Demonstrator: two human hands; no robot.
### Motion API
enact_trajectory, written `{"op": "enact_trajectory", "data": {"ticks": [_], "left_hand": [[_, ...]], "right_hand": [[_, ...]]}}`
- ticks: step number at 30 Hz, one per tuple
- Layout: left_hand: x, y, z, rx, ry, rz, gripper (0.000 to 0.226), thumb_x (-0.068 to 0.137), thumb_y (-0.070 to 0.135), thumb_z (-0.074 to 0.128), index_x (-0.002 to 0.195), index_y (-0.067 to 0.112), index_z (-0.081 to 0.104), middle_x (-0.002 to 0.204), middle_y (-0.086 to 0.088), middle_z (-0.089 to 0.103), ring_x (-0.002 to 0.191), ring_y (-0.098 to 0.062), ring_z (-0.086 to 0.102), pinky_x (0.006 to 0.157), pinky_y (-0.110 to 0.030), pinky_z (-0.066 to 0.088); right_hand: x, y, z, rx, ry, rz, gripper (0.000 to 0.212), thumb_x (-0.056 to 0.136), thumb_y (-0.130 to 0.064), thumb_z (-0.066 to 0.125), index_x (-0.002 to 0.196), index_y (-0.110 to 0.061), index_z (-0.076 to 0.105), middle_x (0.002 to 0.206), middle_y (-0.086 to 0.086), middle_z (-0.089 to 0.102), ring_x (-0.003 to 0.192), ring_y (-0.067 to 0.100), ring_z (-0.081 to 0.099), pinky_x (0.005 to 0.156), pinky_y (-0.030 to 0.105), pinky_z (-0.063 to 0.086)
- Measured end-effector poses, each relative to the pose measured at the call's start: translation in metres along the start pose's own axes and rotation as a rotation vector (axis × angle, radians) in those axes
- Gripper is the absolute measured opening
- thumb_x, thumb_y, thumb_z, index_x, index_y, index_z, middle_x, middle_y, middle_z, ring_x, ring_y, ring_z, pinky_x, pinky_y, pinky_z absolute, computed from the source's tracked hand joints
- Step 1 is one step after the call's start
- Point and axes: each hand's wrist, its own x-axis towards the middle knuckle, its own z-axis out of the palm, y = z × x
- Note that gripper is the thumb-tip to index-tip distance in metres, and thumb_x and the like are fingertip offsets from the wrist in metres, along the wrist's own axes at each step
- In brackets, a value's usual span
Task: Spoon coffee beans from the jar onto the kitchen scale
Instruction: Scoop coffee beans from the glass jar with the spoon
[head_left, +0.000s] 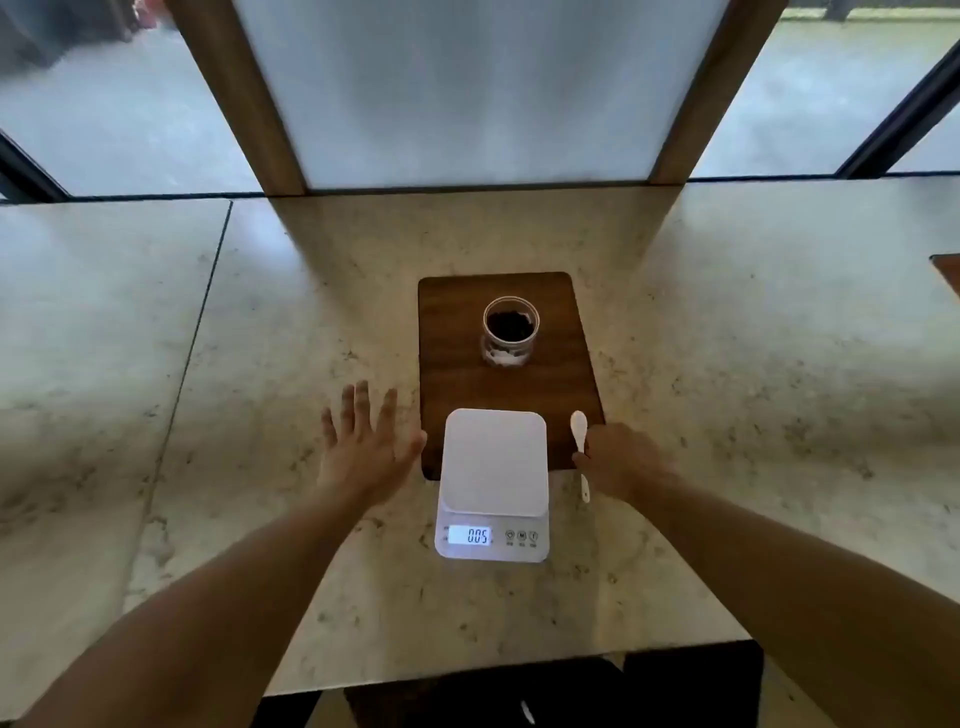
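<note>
A clear jar with dark coffee beans inside stands open on a dark wooden board. A white kitchen scale lies partly on the board's near edge, its platform bare and its lit display reading 005. A white spoon lies right of the scale, bowl pointing away from me. My right hand is closed around the spoon's handle, low over the counter. My left hand hovers left of the scale with fingers spread and nothing in it.
The pale marble counter runs wide to both sides. A frosted panel in a wooden frame rises at the counter's back edge. Another wooden board's corner shows at the far right. The counter's near edge drops off below the scale.
</note>
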Motion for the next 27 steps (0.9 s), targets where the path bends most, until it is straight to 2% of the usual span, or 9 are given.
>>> {"op": "enact_trajectory", "data": {"ticks": [4, 9, 14, 18, 21, 23, 25, 27], "left_hand": [[0.004, -0.004, 0.022, -0.031, -0.004, -0.028, 0.086, 0.087, 0.076, 0.007, 0.155, 0.029, -0.014, 0.163, -0.011, -0.025, 0.146, -0.026, -0.032, 0.116, -0.054, -0.019], [0.009, -0.009, 0.046, 0.001, -0.031, -0.033, 0.087, 0.086, 0.075, 0.009, 0.156, 0.027, -0.013, 0.164, -0.012, -0.022, 0.147, -0.027, -0.029, 0.116, -0.055, -0.020], [0.008, -0.007, 0.057, -0.018, 0.022, -0.046, 0.084, 0.091, 0.071, 0.013, 0.156, 0.024, -0.013, 0.164, -0.013, -0.021, 0.148, -0.030, -0.025, 0.118, -0.053, -0.016], [0.019, 0.001, 0.052, -0.031, 0.121, -0.049, 0.081, 0.094, 0.068, 0.013, 0.157, 0.021, -0.009, 0.165, -0.015, -0.014, 0.150, -0.031, -0.019, 0.119, -0.051, -0.016], [0.029, 0.005, 0.052, -0.007, 0.132, -0.058, 0.084, 0.090, 0.068, 0.005, 0.157, 0.018, -0.005, 0.165, -0.018, -0.009, 0.151, -0.033, -0.015, 0.120, -0.053, -0.013], [0.032, 0.006, 0.058, 0.019, 0.178, -0.050, 0.083, 0.091, 0.066, 0.007, 0.157, 0.015, 0.003, 0.165, -0.021, 0.000, 0.152, -0.034, -0.008, 0.121, -0.055, -0.006], [0.035, 0.002, 0.065, 0.025, 0.231, -0.041, 0.080, 0.093, 0.064, 0.008, 0.157, 0.016, 0.009, 0.165, -0.019, 0.006, 0.152, -0.033, -0.005, 0.121, -0.054, -0.003], [0.035, -0.003, 0.068, 0.022, 0.262, -0.038, 0.079, 0.094, 0.064, 0.009, 0.157, 0.017, 0.012, 0.166, -0.017, 0.008, 0.153, -0.031, -0.004, 0.122, -0.053, -0.005]], "right_hand": [[-0.004, -0.001, 0.015, 0.085, -0.087, 0.112, 0.023, 0.092, -0.030, 0.060, 0.101, -0.010, 0.067, 0.098, 0.011, 0.073, 0.084, 0.028, 0.069, 0.074, 0.036, 0.056], [-0.001, 0.002, 0.026, 0.104, -0.066, 0.117, 0.020, 0.090, -0.024, 0.062, 0.101, -0.007, 0.064, 0.098, 0.012, 0.071, 0.085, 0.030, 0.067, 0.066, 0.033, 0.048], [0.003, 0.005, 0.034, 0.205, -0.094, 0.129, 0.013, 0.089, -0.024, 0.062, 0.085, -0.012, 0.066, 0.083, 0.008, 0.069, 0.072, 0.025, 0.064, 0.071, 0.036, 0.057], [0.007, 0.013, 0.041, 0.311, -0.081, 0.098, 0.026, 0.090, -0.026, 0.062, 0.068, -0.012, 0.064, 0.069, 0.006, 0.067, 0.065, 0.023, 0.065, 0.065, 0.035, 0.057], [0.011, 0.016, 0.044, 0.424, 0.018, 0.087, 0.035, 0.088, -0.025, 0.063, 0.056, -0.016, 0.054, 0.057, 0.002, 0.061, 0.052, 0.016, 0.058, 0.049, 0.027, 0.044], [0.017, 0.015, 0.041, 0.527, 0.099, 0.066, 0.033, 0.089, -0.024, 0.062, 0.060, -0.011, 0.054, 0.056, 0.002, 0.060, 0.048, 0.014, 0.054, 0.047, 0.027, 0.041], [0.023, 0.012, 0.033, 0.620, 0.142, 0.015, 0.027, 0.092, -0.024, 0.059, 0.070, -0.008, 0.058, 0.058, 0.000, 0.062, 0.046, 0.012, 0.057, 0.045, 0.027, 0.046], [0.027, 0.006, 0.023, 0.739, 0.164, -0.028, 0.022, 0.095, -0.025, 0.054, 0.078, -0.013, 0.058, 0.063, -0.001, 0.067, 0.044, 0.011, 0.063, 0.040, 0.019, 0.048]]}}
